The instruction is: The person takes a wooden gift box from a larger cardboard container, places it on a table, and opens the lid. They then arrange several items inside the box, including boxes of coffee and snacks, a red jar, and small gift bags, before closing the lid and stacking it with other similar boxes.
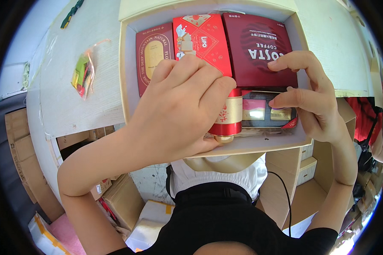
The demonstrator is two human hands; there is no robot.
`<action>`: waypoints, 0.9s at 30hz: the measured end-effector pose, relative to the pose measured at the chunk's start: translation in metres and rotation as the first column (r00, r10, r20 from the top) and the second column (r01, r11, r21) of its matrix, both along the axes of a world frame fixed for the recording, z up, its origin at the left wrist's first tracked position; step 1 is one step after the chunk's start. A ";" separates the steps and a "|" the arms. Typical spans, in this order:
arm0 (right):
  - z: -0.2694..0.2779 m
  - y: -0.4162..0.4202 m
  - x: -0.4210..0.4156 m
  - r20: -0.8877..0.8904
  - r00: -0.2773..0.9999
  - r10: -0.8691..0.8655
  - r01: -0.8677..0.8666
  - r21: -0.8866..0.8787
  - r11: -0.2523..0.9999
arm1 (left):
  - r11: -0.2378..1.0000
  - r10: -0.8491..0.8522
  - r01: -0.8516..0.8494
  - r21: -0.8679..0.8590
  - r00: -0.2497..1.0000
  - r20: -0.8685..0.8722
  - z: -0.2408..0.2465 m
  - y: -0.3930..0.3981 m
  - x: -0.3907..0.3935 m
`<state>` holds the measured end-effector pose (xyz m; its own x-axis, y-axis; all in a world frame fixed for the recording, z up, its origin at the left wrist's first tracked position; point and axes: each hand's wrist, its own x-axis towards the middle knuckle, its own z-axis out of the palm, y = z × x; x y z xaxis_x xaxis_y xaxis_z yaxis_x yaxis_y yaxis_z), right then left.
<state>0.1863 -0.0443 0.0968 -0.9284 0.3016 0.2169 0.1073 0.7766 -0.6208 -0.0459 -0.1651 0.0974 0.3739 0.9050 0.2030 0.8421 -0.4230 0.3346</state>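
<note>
A cream gift box (123, 79) stands open before me, packed with smaller boxes. My left hand (185, 98) reaches into its front part, fingers curled around a red and gold bottle or canister (232, 111); much of that item is hidden under the hand. Over the right side, my right hand (316, 95) has its fingers apart, fingertips at a dark red Costa box (258, 47) and a Godiva chocolate pack (266, 110) in front of it. A red Lipo box (204, 38) lies in the middle, beside a maroon box with an oval window (153, 51) at the left.
On the white table (92, 118), left of the gift box, lie a clear packet with colourful contents (83, 75) and a green and black tool handle (71, 14). Large cardboard cartons (309, 191) stand below at the right, others (123, 200) at the lower left.
</note>
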 end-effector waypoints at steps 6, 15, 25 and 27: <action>-0.003 0.001 -0.001 -0.047 0.999 0.016 -0.015 0.017 1.000 | 0.999 -0.041 0.041 0.000 0.997 -0.072 -0.004 -0.003 -0.009; 0.011 -0.013 -0.012 0.105 0.985 0.136 -0.157 0.226 0.961 | 0.995 -0.059 0.046 -0.086 0.985 -0.161 -0.011 -0.003 -0.006; 0.006 -0.022 -0.030 0.243 0.930 0.274 -0.339 0.289 0.895 | 0.996 -0.015 0.009 -0.086 0.998 -0.066 -0.012 -0.006 -0.012; 0.014 -0.017 -0.025 0.237 0.938 0.254 -0.306 0.214 0.928 | 0.993 -0.031 0.023 -0.118 0.997 -0.069 -0.011 -0.007 -0.014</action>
